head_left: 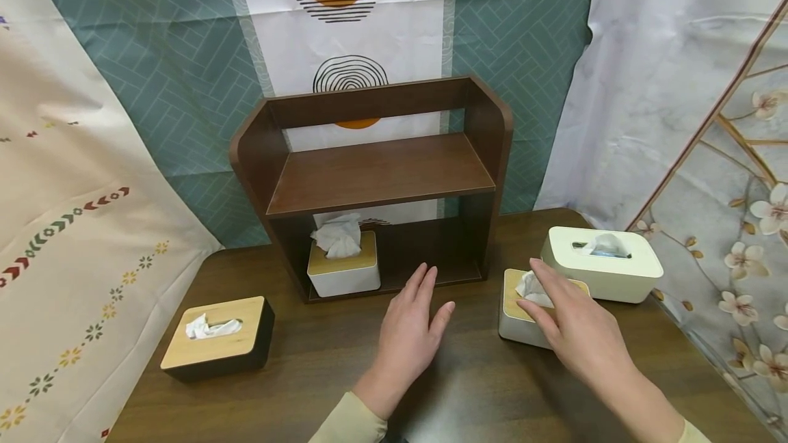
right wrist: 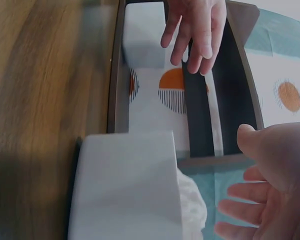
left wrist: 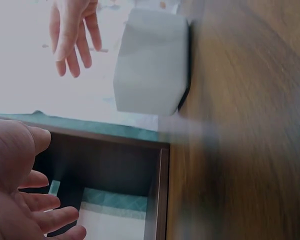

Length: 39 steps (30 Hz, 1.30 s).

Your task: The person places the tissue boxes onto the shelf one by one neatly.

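My left hand (head_left: 406, 337) hovers over the table in front of the shelf, fingers straight and thumb apart, holding nothing. Over at the right, my right hand (head_left: 585, 330) is held above a small white tissue box (head_left: 520, 329) with a wooden lid and a tissue sticking out. Its fingers are extended and partly hide the box in the head view. From the right wrist, the tissue box (right wrist: 125, 190) shows beside the spread fingers, with a gap between. A similar white tissue box (head_left: 346, 282) stands in the lower left of the brown shelf (head_left: 382, 173).
A longer cream tissue box (head_left: 597, 277) stands behind the right hand, at the table's right side. A black tissue box with a light wooden lid (head_left: 237, 347) lies at the left of the wooden table (head_left: 320, 368). Patterned cloths (head_left: 185, 67) hang around the back and sides.
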Available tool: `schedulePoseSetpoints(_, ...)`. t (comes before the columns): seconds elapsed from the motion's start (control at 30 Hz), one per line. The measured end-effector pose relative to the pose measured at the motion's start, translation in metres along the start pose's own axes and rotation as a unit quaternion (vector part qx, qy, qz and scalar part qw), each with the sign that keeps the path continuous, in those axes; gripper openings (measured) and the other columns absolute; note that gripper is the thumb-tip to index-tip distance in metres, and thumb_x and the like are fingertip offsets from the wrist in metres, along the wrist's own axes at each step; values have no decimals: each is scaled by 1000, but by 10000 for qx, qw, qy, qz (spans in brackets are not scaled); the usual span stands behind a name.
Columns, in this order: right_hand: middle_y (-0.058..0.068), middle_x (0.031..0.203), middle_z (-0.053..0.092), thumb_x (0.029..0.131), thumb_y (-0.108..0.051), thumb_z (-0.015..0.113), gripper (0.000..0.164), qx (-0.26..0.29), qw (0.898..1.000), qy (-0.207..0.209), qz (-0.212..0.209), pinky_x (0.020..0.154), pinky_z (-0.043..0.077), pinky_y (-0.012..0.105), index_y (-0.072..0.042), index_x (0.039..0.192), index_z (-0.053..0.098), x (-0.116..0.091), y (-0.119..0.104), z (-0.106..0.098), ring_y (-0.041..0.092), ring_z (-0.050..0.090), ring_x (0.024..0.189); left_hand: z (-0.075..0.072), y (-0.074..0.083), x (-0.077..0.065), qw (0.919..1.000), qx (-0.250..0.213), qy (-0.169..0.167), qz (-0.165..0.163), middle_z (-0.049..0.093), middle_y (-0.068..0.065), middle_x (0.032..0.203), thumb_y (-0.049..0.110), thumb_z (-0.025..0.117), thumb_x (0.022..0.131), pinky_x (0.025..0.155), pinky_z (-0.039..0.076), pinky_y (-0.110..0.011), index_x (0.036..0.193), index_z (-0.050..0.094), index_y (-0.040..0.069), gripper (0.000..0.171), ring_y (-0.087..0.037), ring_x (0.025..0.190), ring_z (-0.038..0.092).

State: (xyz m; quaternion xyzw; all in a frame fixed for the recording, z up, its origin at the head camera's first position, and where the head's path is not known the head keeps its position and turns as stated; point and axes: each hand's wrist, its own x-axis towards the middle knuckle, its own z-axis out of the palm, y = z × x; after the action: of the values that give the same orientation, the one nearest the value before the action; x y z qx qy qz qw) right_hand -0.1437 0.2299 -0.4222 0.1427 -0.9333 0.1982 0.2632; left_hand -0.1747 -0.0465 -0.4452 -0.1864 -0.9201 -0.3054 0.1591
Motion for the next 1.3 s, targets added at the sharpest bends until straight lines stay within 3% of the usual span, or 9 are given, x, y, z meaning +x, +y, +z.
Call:
schedulePoseSetpoints(0.1,18,153,65,99,-27,86,71,-19,9999,-21,135,91,55,71,-12,161,54,-4,6,-3,48,66,132,4,6,1,10000,13,-54,51,46,-15,171,39,68,112,117,47,-60,166,49,8,65,-39,144,59)
schedulePoseSetpoints(0.33,19,152,65,102,-31,82,70,-123,9990,-72,424,78,54,73,-13,163,53,-11,18,-9,46,67,127,17,20,3,9996,43,-189,183,47,-13,170,40,68,112,115,49,-60,166,49,9,65,-38,143,60)
schedulePoseSetpoints(0.77,24,158,58,106,-38,77,72,-134,9937,-418,1033,85,50,78,-14,167,47,-27,39,-16,54,62,132,39,40,8,9979,46,-551,333,48,-10,170,42,66,112,115,50,-53,166,50,11,64,-32,145,60)
schedulePoseSetpoints(1.3,31,155,57,107,-36,76,68,-163,9928,-445,1097,85,48,80,-7,163,51,-44,60,-15,59,59,132,59,50,13,9966,237,-589,521,52,-11,167,43,69,111,114,52,-49,164,52,10,65,-26,143,62)
